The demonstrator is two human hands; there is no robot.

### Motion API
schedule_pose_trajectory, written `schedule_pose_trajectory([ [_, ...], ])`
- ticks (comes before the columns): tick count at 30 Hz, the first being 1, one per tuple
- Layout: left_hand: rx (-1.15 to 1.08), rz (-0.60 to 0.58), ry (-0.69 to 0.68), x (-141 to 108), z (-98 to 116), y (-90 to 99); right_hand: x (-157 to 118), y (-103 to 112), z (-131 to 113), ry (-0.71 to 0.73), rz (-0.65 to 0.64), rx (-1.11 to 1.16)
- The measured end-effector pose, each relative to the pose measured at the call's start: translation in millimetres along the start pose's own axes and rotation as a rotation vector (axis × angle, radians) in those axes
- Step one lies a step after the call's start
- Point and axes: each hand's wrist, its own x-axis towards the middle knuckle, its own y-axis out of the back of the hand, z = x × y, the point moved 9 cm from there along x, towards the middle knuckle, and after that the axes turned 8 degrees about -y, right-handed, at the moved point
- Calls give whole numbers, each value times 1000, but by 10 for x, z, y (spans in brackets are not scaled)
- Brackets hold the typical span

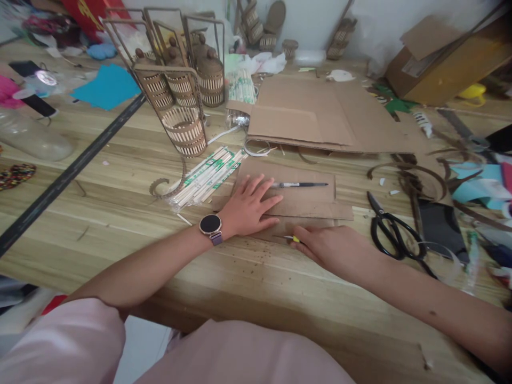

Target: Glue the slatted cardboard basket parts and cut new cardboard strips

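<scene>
My left hand [252, 207] lies flat with its fingers spread on a small piece of brown cardboard [308, 207]. A watch is on that wrist. My right hand [320, 244] is closed around a small yellow-handled blade [295, 238], whose thin tip points left over the cardboard's near edge. Most of the handle is hidden in the fingers. A dark pen [306, 184] rests on the cardboard beyond my hands. Wrapped chopsticks [208, 176] lie just left of the cardboard, and dark crumbs are scattered on the wood in front of it.
Black-handled scissors [394, 234] lie at the right beside a black sheet [442, 229]. Large cardboard sheets [304, 114] are behind. Stick-and-cardboard lanterns [184, 130] stand at the back left. A long black strip [72, 173] crosses the left side of the table [132, 213].
</scene>
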Motion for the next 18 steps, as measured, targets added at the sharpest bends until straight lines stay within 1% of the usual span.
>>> schedule_pose_trajectory([
  [4,18,6,-12,0,5,-2,11,3,-22,7,-19,-12],
  [8,28,0,-15,4,9,0,17,41,-48,20,4,-14],
  [13,25,2,-14,11,14,6,41,96,-88,6,-6,-49],
  [18,15,-2,-8,2,-2,-5,35,173,-141,47,58,-129],
])
